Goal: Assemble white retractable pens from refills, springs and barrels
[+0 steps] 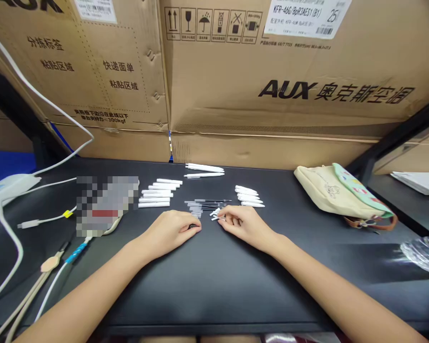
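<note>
My left hand [175, 232] rests on the black table with its fingers curled and the thumb close to the fingertips; whatever lies between them is hidden. My right hand [246, 224] pinches at a small white pen part [214, 217], beside a few similar short pieces. Just beyond both hands lie several thin pen refills [209, 205] with clear ends. To the left is a stack of white pen barrels [155, 199]. On the right sit several tapered white pen pieces [248, 196]. Farther back are a few white pens [204, 171], side by side.
A blurred phone-like object [109, 205] with a cable lies at left, near a white power strip [10, 190] and a beige strap [50, 264]. At right are a cream pouch [329, 190] and a clear plastic object [423, 255]. Cardboard boxes [218, 105] stand behind.
</note>
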Demonstrator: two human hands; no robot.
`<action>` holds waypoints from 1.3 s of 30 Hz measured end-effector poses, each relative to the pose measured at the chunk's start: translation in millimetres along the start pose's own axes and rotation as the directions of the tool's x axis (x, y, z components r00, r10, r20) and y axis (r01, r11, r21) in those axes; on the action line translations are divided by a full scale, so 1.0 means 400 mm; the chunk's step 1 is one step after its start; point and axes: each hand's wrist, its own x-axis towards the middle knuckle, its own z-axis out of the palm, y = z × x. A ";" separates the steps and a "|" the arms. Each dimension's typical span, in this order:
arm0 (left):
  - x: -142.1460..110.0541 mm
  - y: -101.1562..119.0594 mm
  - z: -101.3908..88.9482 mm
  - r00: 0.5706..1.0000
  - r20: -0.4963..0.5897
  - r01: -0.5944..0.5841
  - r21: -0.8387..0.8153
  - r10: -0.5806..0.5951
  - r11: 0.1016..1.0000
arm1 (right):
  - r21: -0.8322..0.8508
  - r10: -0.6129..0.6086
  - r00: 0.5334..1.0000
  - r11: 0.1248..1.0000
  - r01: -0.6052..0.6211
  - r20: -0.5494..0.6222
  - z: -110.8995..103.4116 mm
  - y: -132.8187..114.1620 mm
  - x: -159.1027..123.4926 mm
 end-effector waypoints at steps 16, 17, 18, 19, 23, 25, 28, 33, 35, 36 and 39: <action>0.007 0.019 -0.007 0.980 -0.160 0.064 -0.309 -0.118 0.949 | 0.032 -0.147 0.962 0.987 0.159 -0.231 0.000 -0.037 -0.006; 0.008 0.021 -0.005 0.983 -0.130 0.081 -0.332 -0.131 0.940 | 0.043 -0.162 0.958 0.983 0.177 -0.235 0.002 -0.042 -0.008; 0.008 0.025 -0.004 0.985 -0.100 0.098 -0.358 -0.142 0.928 | 0.055 -0.174 0.959 0.980 0.191 -0.226 0.005 -0.047 -0.010; 0.009 0.028 -0.003 0.986 -0.075 0.111 -0.389 -0.151 0.915 | 0.067 -0.183 0.960 0.977 0.201 -0.212 0.008 -0.049 -0.011; 0.008 0.037 -0.002 0.979 -0.012 0.168 -0.521 -0.204 0.837 | 0.085 -0.207 0.961 0.971 0.225 -0.183 0.017 -0.048 -0.014; 0.007 0.039 -0.004 0.973 0.012 0.195 -0.565 -0.229 0.802 | 0.069 -0.213 0.961 0.971 0.228 -0.176 0.016 -0.045 -0.014; 0.007 0.039 -0.003 0.969 0.031 0.215 -0.598 -0.245 0.772 | 0.002 -0.261 0.952 0.964 0.264 -0.162 0.010 -0.040 -0.012; 0.007 0.038 0.005 0.963 0.056 0.245 -0.596 -0.265 0.764 | -0.166 -0.399 0.911 0.910 0.380 -0.101 -0.001 -0.038 -0.012; 0.008 0.040 0.006 0.960 0.064 0.254 -0.617 -0.274 0.745 | -0.215 -0.436 0.897 0.886 0.411 -0.079 -0.003 -0.039 -0.014; 0.008 0.041 0.005 0.958 0.067 0.256 -0.634 -0.278 0.730 | -0.234 -0.451 0.890 0.875 0.424 -0.074 -0.005 -0.040 -0.014; 0.010 0.043 0.002 0.956 0.072 0.256 -0.676 -0.285 0.691 | -0.270 -0.477 0.876 0.855 0.443 -0.071 -0.010 -0.044 -0.016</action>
